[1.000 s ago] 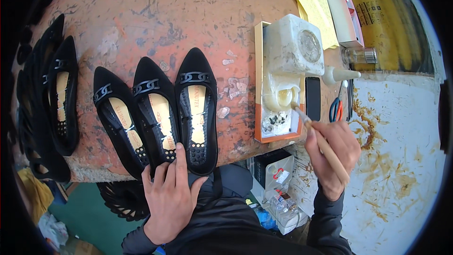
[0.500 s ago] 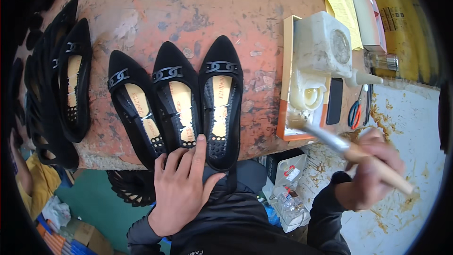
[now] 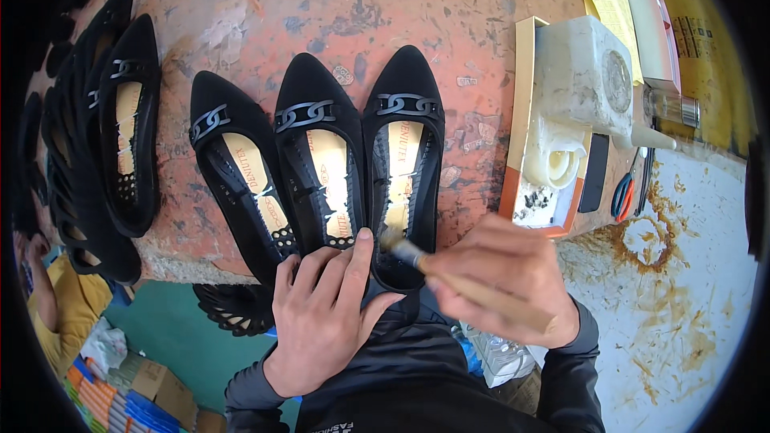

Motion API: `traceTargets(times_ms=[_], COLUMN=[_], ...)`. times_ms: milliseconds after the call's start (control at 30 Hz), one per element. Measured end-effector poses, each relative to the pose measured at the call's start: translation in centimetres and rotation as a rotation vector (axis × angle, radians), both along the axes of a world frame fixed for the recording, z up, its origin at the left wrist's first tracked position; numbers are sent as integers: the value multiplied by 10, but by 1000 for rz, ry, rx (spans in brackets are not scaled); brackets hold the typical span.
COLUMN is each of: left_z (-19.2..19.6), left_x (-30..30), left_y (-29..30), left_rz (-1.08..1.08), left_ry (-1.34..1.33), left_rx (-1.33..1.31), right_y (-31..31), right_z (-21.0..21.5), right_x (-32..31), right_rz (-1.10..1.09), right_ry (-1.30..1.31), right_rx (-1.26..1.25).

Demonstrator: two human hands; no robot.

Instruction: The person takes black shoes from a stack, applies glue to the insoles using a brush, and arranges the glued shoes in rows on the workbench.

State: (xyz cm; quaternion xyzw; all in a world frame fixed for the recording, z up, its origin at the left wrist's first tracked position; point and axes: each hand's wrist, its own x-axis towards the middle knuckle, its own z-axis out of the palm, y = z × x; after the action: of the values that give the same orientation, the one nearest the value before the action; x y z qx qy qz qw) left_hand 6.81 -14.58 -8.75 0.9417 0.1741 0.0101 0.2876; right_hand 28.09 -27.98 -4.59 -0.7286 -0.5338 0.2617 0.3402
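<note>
Three black pointed flats with dark chain ornaments and pale insoles lie in a row, heels toward me: the left flat [image 3: 220, 95], the middle flat [image 3: 313, 80] and the right flat [image 3: 407, 76]. My left hand [image 3: 321, 317] rests with stretched fingers on the heel end of the middle flat, holding nothing. In my right hand [image 3: 521, 273] is a wooden-handled brush [image 3: 410, 253], gripped by its handle. Its bristles are inside the right flat, over the rear of the insole. Whether they touch it, I cannot tell. The brush and hand cover part of that heel.
Rightward stands a shallow cardboard tray [image 3: 511, 199] with a whitish plastic container [image 3: 573, 64] and a cup-like opening [image 3: 564, 164]. Beyond lie a dark phone [image 3: 594, 172], scissors [image 3: 623, 196] and a glass jar [image 3: 682, 109]. More black flats [image 3: 68, 152] are stacked left. Another person's sleeve [image 3: 80, 293] shows lower left.
My right hand has swung left with the brush, from beside the tray to the right flat. My left hand stays on the middle flat. The whole view has shifted slightly.
</note>
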Motion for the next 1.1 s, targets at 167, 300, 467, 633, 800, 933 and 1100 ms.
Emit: traceTargets(times_ms=[167, 300, 467, 633, 800, 933, 1100], left_z=[-2, -3, 0, -1, -2, 1, 7], left_x=[-2, -3, 2, -1, -3, -2, -5], left_y=[-1, -2, -1, 1, -1, -4, 1], left_rz=[0, 10, -11, -1, 9, 4, 81], left_ry=[12, 22, -6, 6, 27, 20, 35], left_rx=[2, 14, -6, -2, -8, -9, 114], right_y=[5, 17, 16, 22, -15, 5, 5], right_z=[9, 2, -27, -63, -7, -7, -21], right_x=[9, 16, 20, 5, -41, -30, -12], right_rz=[252, 111, 73, -11, 70, -94, -98], right_ry=[124, -226, -272, -668, -343, -474, -441], right_rx=[-156, -34, 87, 275, -17, 73, 247])
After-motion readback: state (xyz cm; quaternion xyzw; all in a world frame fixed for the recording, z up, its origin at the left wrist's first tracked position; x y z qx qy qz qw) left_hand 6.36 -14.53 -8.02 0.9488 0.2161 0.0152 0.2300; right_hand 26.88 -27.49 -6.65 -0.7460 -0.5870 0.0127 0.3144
